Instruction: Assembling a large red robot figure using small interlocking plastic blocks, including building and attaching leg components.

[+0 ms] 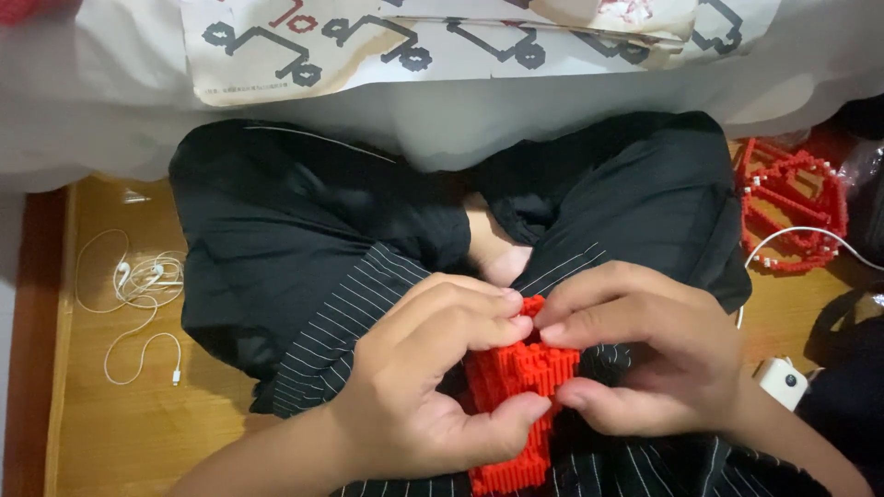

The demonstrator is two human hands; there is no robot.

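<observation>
Here, both hands' fingers [502,313] around red brick build [520,377].

Home bedroom: wooden floor [138,433], white bedsheet [516,129], earphones [138,285].

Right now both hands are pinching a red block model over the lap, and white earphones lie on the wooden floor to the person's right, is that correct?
Not quite. Both the left hand and the right hand do pinch the red block model over the lap, but the white earphones lie on the wooden floor to the person's left, as the head view shows.
</observation>
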